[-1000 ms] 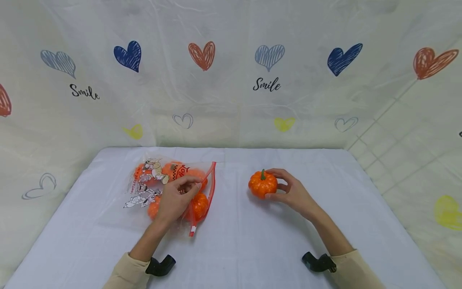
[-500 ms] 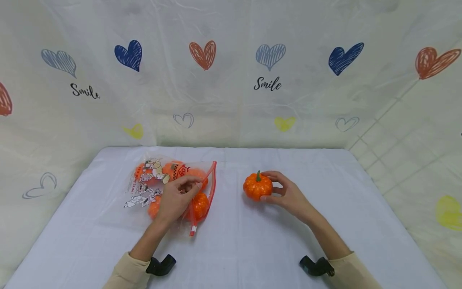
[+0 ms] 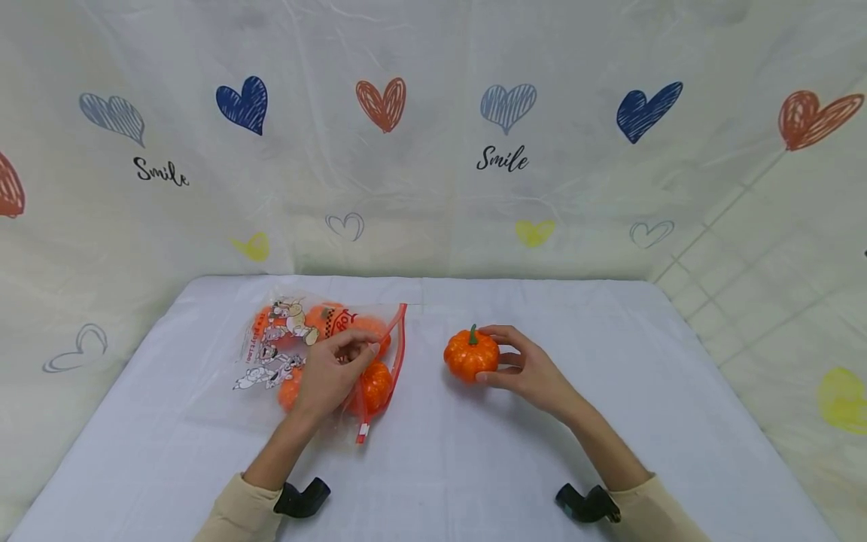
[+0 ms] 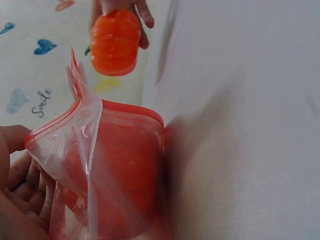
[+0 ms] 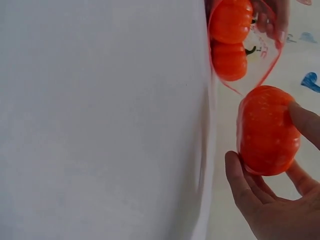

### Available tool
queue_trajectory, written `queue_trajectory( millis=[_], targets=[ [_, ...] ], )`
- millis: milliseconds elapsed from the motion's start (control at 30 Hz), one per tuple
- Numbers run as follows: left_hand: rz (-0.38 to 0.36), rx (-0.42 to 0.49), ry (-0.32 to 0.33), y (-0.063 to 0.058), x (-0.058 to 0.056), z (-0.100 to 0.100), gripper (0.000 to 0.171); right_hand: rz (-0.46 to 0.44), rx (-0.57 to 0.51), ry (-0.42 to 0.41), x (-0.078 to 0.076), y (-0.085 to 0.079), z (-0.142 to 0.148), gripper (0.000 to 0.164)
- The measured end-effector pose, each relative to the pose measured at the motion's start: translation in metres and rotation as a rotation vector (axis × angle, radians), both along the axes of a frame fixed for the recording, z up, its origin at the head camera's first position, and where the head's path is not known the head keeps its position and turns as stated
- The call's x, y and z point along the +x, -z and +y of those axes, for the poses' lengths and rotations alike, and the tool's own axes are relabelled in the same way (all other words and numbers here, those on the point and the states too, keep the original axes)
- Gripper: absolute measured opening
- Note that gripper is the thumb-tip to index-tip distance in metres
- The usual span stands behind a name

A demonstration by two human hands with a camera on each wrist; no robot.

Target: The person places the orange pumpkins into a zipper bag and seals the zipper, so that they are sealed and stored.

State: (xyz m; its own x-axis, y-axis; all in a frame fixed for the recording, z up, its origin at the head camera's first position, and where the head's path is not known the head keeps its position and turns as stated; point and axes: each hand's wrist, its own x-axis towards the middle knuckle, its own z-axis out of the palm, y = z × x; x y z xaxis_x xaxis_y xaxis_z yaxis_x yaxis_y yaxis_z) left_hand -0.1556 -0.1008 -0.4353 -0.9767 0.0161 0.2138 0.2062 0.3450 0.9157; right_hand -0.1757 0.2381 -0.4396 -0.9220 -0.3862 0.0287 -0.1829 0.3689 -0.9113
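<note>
A small orange pumpkin [image 3: 469, 357] with a green stem is gripped by my right hand [image 3: 524, 369], thumb on one side and fingers on the other, held a little above the table. To its left lies a clear zip bag [image 3: 223, 399] with cartoon print and a red zip edge [image 4: 132, 108]. Several orange pumpkins [image 5: 230, 22] sit inside it. My left hand [image 3: 332, 373] pinches the upper edge of the bag's mouth, which gapes toward the right. In the right wrist view, two pumpkins show through that opening. The left wrist view has the held pumpkin [image 4: 116, 42] facing the bag.
A white cloth covers the table [image 3: 433, 482]. Behind it hangs a pale curtain [image 3: 433, 173] printed with hearts and "Smile". A dark wrist mount [image 3: 302, 498] sits at the left sleeve, another dark mount [image 3: 586, 503] at the right.
My right hand has moved left and slightly toward me with the pumpkin, closer to the bag's mouth. The left hand and the bag have stayed in place.
</note>
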Motion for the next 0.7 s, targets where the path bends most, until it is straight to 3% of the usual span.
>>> queue_trajectory(
  millis=[700],
  targets=[
    [0.005, -0.001, 0.001, -0.002, 0.001, 0.0, 0.018, -0.059, -0.019, -0.049, 0.009, -0.002, -0.027, 0.071]
  ],
)
